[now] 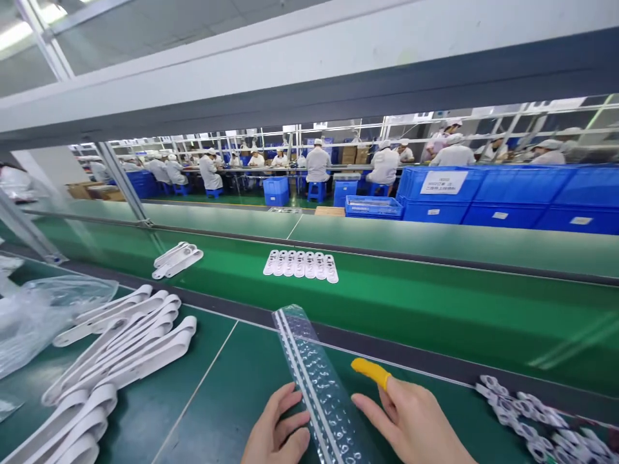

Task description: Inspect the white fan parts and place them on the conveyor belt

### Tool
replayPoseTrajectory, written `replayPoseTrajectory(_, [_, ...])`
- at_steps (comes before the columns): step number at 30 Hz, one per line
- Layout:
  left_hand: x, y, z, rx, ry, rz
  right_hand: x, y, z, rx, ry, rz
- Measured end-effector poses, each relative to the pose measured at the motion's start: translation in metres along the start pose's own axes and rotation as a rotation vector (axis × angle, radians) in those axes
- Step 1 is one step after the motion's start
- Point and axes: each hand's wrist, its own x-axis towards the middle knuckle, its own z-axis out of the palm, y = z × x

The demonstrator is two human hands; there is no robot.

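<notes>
A long clear plastic blister strip (314, 380) with rows of small pockets lies on the green work surface between my hands. My left hand (276, 433) rests against its left edge, fingers curled on it. My right hand (411, 422) touches its right edge; the index finger wears a yellow finger cot (370, 372). On the green conveyor belt (435, 303) beyond lie a row of several white flat parts (300, 265) and a small bundle of white strips (176, 259).
A pile of long white curved strips (111, 361) covers the bench at left, beside a crumpled clear plastic bag (43, 316). Small white ring-shaped parts (527, 419) are heaped at lower right. Blue crates (507, 193) stand behind the belt; people in white work in the background.
</notes>
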Motion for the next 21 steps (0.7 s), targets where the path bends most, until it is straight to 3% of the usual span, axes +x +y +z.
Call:
replayPoseTrajectory(4, [-0.009,0.026,0.003,-0.124,-0.049,-0.218,-0.01,-0.003,0.019,0.336,-0.35,0.322])
replayPoseTrajectory(8, [-0.011,0.032,0.002,-0.16,-0.074,-0.267,-0.016,-0.011,0.024,0.629,-0.514,0.608])
replayPoseTrajectory(15, [-0.011,0.027,0.004,-0.168,-0.06,-0.233,-0.025,-0.009,0.036,0.833,-0.518,0.791])
replayPoseTrajectory(18, [-0.01,0.025,0.004,-0.176,-0.073,-0.222,-0.026,-0.007,0.043,0.947,-0.505,0.816])
replayPoseTrajectory(21, [-0.008,0.016,0.003,-0.164,-0.073,-0.181,-0.02,-0.009,0.044,1.068,-0.407,0.785])
